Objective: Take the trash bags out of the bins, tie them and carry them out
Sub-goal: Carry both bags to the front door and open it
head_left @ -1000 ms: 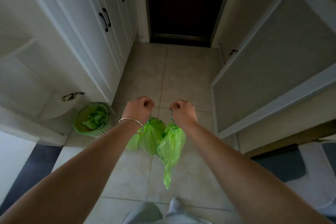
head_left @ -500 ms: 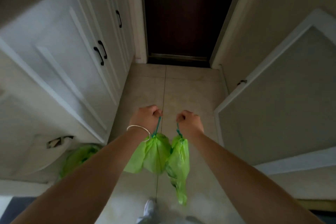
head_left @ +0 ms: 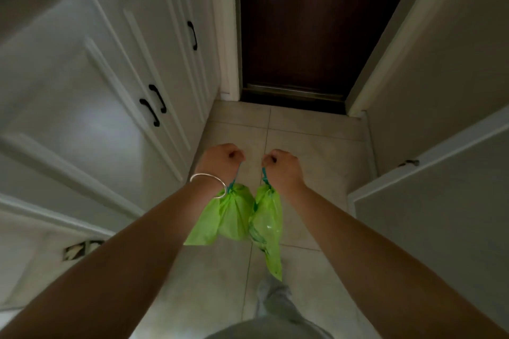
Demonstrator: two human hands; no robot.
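The person holds both arms out ahead over the tiled floor, each fist carrying one small green trash bag by its blue drawstring. The left hand is closed tight, its fingers curled round the string of the left bag, which hangs just below the wrist and partly behind the forearm. A silver bangle circles that wrist. The right hand is likewise a closed fist, its fingers wrapped round the string of the right bag; this bag hangs longer and narrower, tapering to a point above the person's foot. Both bags are gathered shut at the neck, hang clear of the floor near its middle, and touch each other side by side.

Along the floor's left edge runs a row of white cabinets with black handles. At the far edge stands a dark brown door, closed, with a metal threshold strip at its foot. On the right edge a white-framed door with a grey panel stands open toward the person. A grey trouser leg shows at the floor's near edge, below the bags.
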